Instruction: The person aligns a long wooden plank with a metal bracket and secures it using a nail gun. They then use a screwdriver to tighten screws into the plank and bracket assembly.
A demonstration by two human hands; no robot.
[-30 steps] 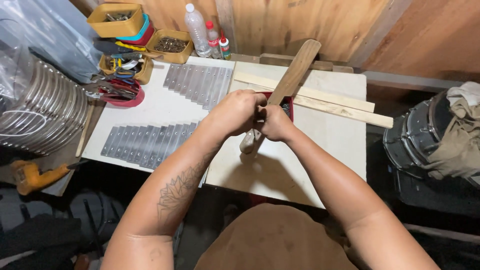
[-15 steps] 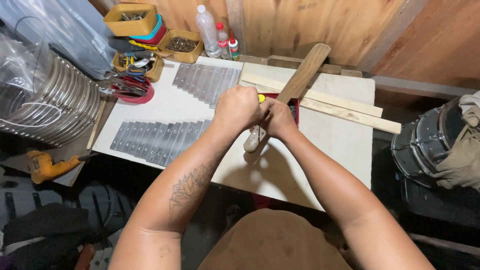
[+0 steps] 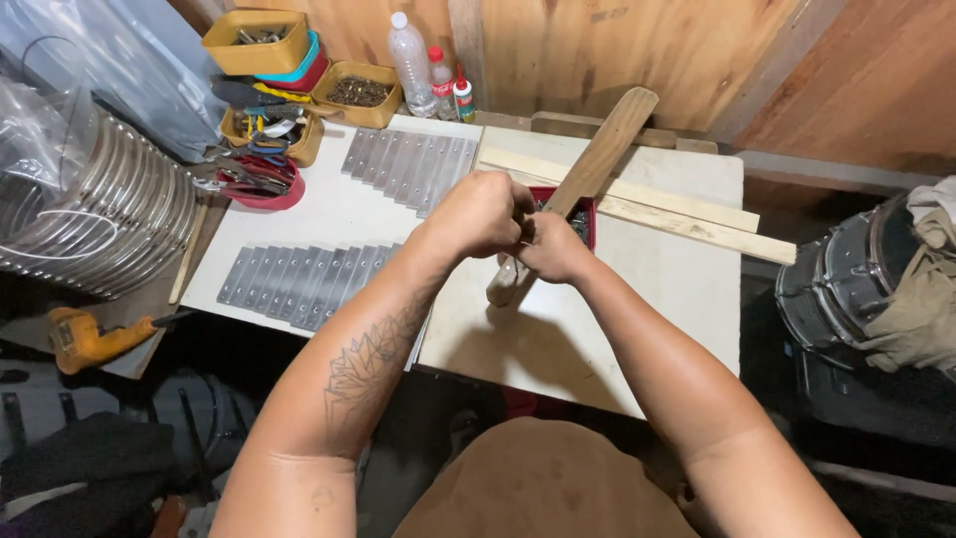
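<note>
My left hand (image 3: 483, 212) is a closed fist pressed against my right hand (image 3: 551, 249), both just above the white table (image 3: 647, 299). They meet over a long dark wooden bar (image 3: 607, 139) that slants from the back wall down to its pale lower end below my right hand. My right hand wraps around that bar. My left fist is closed on something small that its fingers hide. The bar lies across a small red tray (image 3: 588, 211), mostly covered by the hands.
Two rows of flat grey metal bars (image 3: 299, 281) (image 3: 408, 167) lie on the left of the table. Pale wooden slats (image 3: 687, 214) run to the right. Yellow tubs of hardware (image 3: 360, 92), bottles (image 3: 412, 50), a drum (image 3: 846, 289) and an orange drill (image 3: 85, 337) surround it.
My hands stay joined on the bar. A bit of yellow seen between them half a second ago is now hidden.
</note>
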